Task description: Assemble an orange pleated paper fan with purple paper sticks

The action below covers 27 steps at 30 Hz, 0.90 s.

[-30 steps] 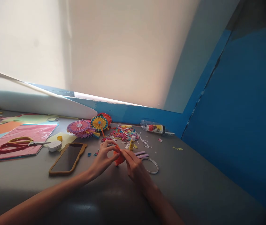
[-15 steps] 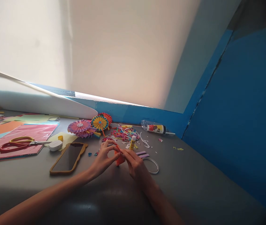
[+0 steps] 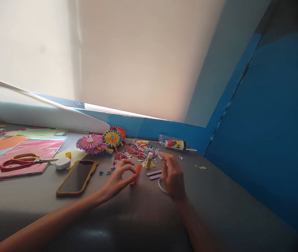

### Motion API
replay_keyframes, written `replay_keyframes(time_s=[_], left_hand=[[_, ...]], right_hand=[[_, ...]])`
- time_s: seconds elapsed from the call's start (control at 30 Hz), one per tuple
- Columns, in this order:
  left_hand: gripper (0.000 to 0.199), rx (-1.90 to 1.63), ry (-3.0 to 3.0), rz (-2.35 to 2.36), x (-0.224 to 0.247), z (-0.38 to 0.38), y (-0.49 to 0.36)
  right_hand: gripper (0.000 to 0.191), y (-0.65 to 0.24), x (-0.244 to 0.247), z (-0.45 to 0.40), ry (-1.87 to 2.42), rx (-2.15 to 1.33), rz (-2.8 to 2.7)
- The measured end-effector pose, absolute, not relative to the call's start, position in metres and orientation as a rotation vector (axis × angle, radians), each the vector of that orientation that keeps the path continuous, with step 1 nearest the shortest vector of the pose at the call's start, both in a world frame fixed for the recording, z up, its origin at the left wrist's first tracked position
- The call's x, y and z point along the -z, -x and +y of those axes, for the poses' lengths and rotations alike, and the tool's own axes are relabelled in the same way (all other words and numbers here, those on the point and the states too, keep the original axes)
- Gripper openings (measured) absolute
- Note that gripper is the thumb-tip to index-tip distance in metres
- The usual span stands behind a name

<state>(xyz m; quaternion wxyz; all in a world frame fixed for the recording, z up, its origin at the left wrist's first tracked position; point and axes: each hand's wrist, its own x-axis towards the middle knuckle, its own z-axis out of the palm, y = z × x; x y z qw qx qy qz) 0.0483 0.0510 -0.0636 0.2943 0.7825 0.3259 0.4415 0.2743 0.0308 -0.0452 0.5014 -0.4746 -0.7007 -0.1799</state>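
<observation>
Thumb and fingers of my left hand (image 3: 121, 176) pinch a small folded orange paper piece (image 3: 137, 175) just above the grey table. Off to its right, my right hand (image 3: 173, 176) is raised with its fingers bent together; it is blurred, and whether anything is between the fingertips cannot be made out. A glue stick (image 3: 149, 161) stands upright between the two hands. Two lilac strips (image 3: 154, 174) lie beside my right hand, and a white ring (image 3: 161, 185) is partly hidden behind it.
Paper scraps (image 3: 138, 150) and folded paper rosettes (image 3: 89, 143) lie towards the wall. A phone (image 3: 77, 177), a white case (image 3: 62, 163), red-handled scissors (image 3: 20, 162) and pink paper (image 3: 47, 148) are on the left. A glue bottle (image 3: 175, 144) lies at the back right.
My right hand has let go of the orange paper and moved right, now covering part of the white ring. The orange paper stays in my left hand, turned more upright.
</observation>
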Motion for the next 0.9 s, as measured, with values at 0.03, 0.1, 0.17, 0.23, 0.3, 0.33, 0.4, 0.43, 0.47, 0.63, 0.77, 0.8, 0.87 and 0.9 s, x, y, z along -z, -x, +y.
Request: replay_keyframes(time_s=[0.03, 0.1, 0.17, 0.23, 0.3, 0.33, 0.4, 0.43, 0.47, 0.63, 0.77, 0.8, 0.87, 0.9], left_hand=[[0.019, -1.157, -2.050, 0.861, 0.063, 0.051, -0.048], [0.021, -1.109, -1.952, 0.850, 0.062, 0.052, -0.048], [0.024, -1.067, -1.825, 0.850, 0.062, 0.052, -0.048], [0.026, -1.041, -1.691, 0.841, 0.062, 0.053, -0.048], [0.026, -0.995, -1.548, 0.811, 0.062, 0.053, -0.048], [0.026, -0.968, -1.469, 0.788, 0.062, 0.053, -0.047], [0.027, -0.917, -1.315, 0.724, 0.062, 0.053, -0.046], [0.026, -0.898, -1.246, 0.688, 0.061, 0.052, -0.046], [0.024, -0.883, -1.186, 0.647, 0.060, 0.052, -0.045], [0.018, -0.782, -0.965, 0.497, 0.059, 0.057, -0.043], [0.015, -0.790, -0.905, 0.505, 0.062, 0.063, -0.041], [0.015, -0.803, -0.914, 0.509, 0.063, 0.063, -0.041], [0.018, -0.846, -0.923, 0.512, 0.065, 0.062, -0.040], [0.020, -0.881, -0.943, 0.532, 0.066, 0.061, -0.040]], right_hand=[[0.033, -0.286, 0.041, 0.035, 1.187, 0.483, -1.636], [0.036, -0.309, 0.035, 0.045, 1.326, 0.538, -1.602], [0.040, -0.328, 0.034, 0.055, 1.465, 0.524, -1.679], [0.040, -0.338, 0.036, 0.060, 1.543, 0.517, -1.688], [0.036, -0.339, 0.037, 0.061, 1.586, 0.522, -1.663], [0.033, -0.337, 0.036, 0.059, 1.599, 0.526, -1.651], [0.029, -0.327, 0.033, 0.052, 1.594, 0.529, -1.636], [0.029, -0.320, 0.030, 0.047, 1.567, 0.495, -1.644], [0.029, -0.311, 0.028, 0.041, 1.529, 0.431, -1.673], [0.068, -0.265, 0.031, 0.016, 1.140, -0.347, -2.057], [0.077, -0.248, 0.042, 0.014, 1.100, -0.659, -1.964], [0.065, -0.248, 0.043, 0.015, 1.114, -0.687, -1.906], [0.040, -0.249, 0.042, 0.019, 1.136, -0.718, -1.831], [0.031, -0.250, 0.041, 0.020, 1.143, -0.732, -1.816]])
